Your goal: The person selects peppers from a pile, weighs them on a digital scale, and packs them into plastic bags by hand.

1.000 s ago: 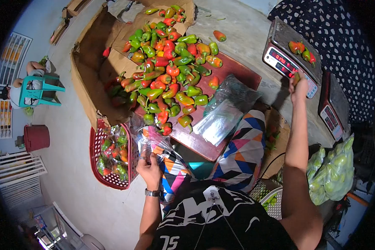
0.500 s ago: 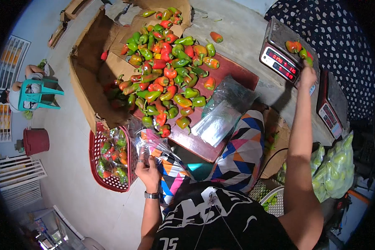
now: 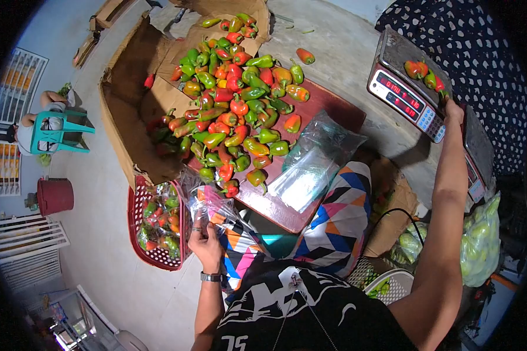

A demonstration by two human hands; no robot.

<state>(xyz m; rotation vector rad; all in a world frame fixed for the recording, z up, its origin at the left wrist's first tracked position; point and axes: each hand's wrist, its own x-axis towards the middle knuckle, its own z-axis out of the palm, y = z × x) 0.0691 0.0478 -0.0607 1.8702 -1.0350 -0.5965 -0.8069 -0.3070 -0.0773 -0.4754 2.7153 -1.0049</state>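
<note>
My left hand (image 3: 205, 245), wearing a wristwatch, pinches a clear plastic bag (image 3: 200, 202) above my lap, beside the red basket. Stretched out to the right, my right hand (image 3: 454, 111) is at the edge of a digital scale (image 3: 401, 96) with lit red digits. Its fingers are closed at the end of a green pepper (image 3: 442, 93), partly hidden by them. Other red and green peppers (image 3: 416, 69) lie on the scale's plate. A big heap of red and green peppers (image 3: 234, 105) spills from a cardboard box (image 3: 120, 117) onto a red board (image 3: 334, 105).
Flat clear bags (image 3: 304, 175) lie on the board. The red basket (image 3: 136, 234) holds bagged peppers. A second scale (image 3: 477, 146) stands behind my right arm, near bags of green produce (image 3: 480, 240). A person sits on a teal chair (image 3: 55, 131) at far left.
My right hand has shifted right and slightly down along the scale, toward the plate's near edge. My left hand stays with the plastic bag, and the view has turned slightly.
</note>
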